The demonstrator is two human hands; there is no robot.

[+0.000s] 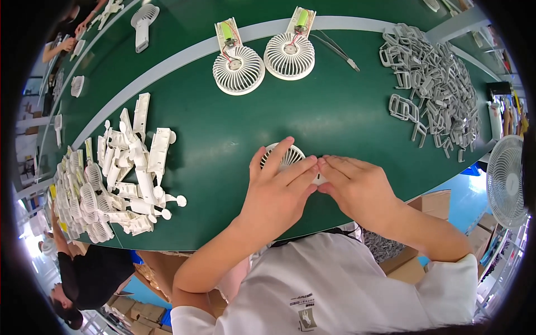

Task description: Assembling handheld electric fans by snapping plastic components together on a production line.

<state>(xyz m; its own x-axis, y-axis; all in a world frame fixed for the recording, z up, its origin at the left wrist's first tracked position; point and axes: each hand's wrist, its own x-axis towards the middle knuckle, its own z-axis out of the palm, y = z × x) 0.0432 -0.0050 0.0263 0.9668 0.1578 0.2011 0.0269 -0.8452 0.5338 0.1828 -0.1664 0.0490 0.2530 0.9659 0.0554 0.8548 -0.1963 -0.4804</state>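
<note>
A white handheld fan [286, 154] lies at the middle front of the green table, mostly covered by my hands. My left hand [276, 187] is over its round slatted head, the fingers bent around it and the tips reaching toward the right. My right hand [357, 184] grips the fan's narrower white end, thumb and fingertips pressed together there. The fingertips of both hands meet at that part. Exactly what they press on is hidden. Farther back lie two opened fans, the left fan [239, 70] and the right fan [289, 56], with green batteries and red wires showing.
Tweezers [340, 53] lie beside the opened fans. Grey plastic loops [438, 84] are heaped at right. White handle shells [137, 162] pile up at left, next to slatted fan heads [84, 195]. A co-worker in black [95, 273] is at lower left. A large fan [507, 181] stands at right.
</note>
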